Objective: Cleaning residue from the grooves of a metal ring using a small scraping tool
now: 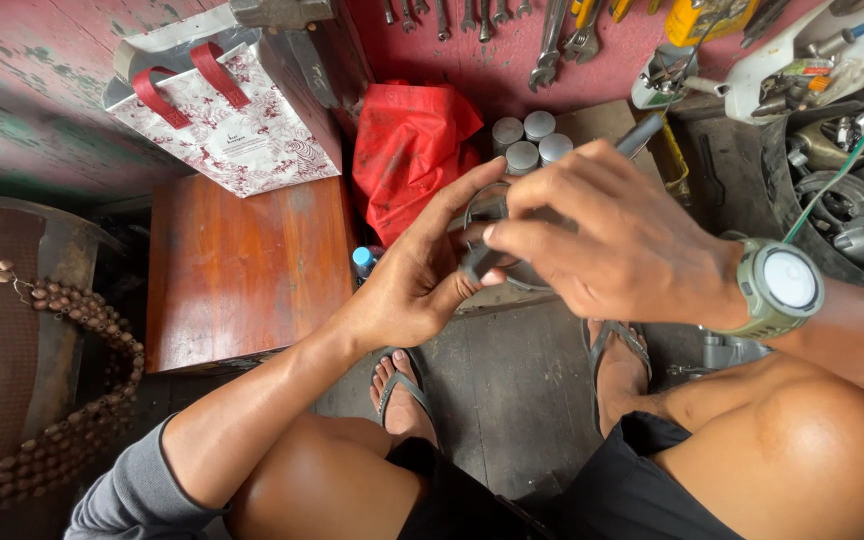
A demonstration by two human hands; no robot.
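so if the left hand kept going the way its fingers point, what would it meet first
The left hand points up and right, where the dark ring-shaped part held between both hands already touches it. Beyond that lie the right hand and probably the grey round tins, though depth is unclear.

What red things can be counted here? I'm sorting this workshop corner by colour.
Red plastic bag: 1
Red handles on the patterned gift bag: 2
Total: 3 red things. The left hand and right hand hold a dark ring-shaped part, not red.
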